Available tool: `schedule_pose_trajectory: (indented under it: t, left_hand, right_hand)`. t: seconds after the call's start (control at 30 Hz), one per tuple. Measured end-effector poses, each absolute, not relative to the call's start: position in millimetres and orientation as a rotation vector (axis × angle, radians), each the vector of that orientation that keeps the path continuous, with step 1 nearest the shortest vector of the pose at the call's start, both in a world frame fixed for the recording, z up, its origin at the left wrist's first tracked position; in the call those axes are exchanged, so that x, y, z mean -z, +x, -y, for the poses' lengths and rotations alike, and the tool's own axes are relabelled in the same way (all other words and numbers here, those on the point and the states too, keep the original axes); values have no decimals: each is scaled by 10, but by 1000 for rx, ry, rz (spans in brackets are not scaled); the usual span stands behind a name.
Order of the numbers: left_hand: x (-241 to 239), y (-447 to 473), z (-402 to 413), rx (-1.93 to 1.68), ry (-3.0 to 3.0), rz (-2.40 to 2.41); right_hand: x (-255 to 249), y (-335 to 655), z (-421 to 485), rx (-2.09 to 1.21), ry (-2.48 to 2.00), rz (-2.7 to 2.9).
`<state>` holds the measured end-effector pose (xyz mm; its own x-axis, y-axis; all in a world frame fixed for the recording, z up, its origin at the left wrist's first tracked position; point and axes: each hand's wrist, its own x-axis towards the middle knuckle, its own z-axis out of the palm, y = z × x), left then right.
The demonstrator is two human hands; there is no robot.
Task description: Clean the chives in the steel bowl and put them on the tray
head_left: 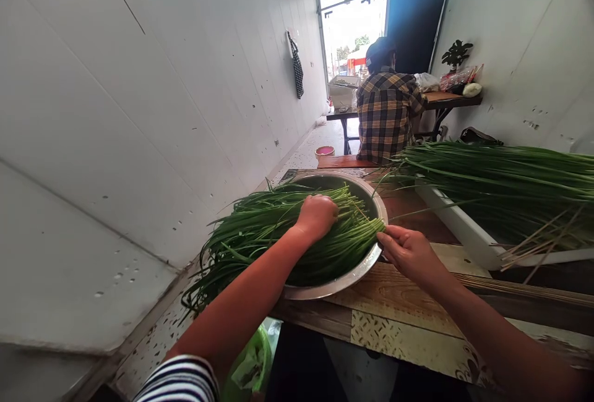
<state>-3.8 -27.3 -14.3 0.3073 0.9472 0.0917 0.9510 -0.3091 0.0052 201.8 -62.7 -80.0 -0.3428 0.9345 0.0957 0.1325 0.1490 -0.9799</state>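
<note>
Remotely, I read the metal basin (341, 287) as a clock face. The long green stalks (273, 222) lie in it, cut ends toward three o'clock, leafy tips spilling over the rim from eight to nine. My left hand (318, 213) is curled over them near the centre; I cannot tell whether its hidden fingers grip any. My right hand (408, 250), at three o'clock by the rim, pinches the stalk ends between thumb and fingers. Beyond it, also toward three, more greens (501, 170) lie over a white box (459, 222). A person in plaid (385, 111) sits at one o'clock.
</note>
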Motion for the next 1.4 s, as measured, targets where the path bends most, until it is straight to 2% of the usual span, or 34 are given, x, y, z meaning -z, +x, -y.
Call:
schedule_pose_trajectory:
  t: [0.1, 0.3, 0.4, 0.87, 1.4]
  left_hand:
    - [138, -43, 276, 392, -2517, 1902]
    - [198, -60, 219, 1252, -2581, 2158]
    - [234, -58, 212, 1477, -2590, 2243]
    - [223, -49, 239, 1361, -2530, 2284]
    - [241, -34, 235, 1457, -2543, 2272]
  right_hand:
    - [792, 2015, 626, -1278, -1038, 1633]
    - [740, 2001, 640, -1277, -1068, 1630]
    - [732, 2003, 647, -1281, -1059, 1622]
    - [736, 2002, 660, -1311, -1047, 1602]
    - [739, 2002, 658, -1341, -1043, 1594]
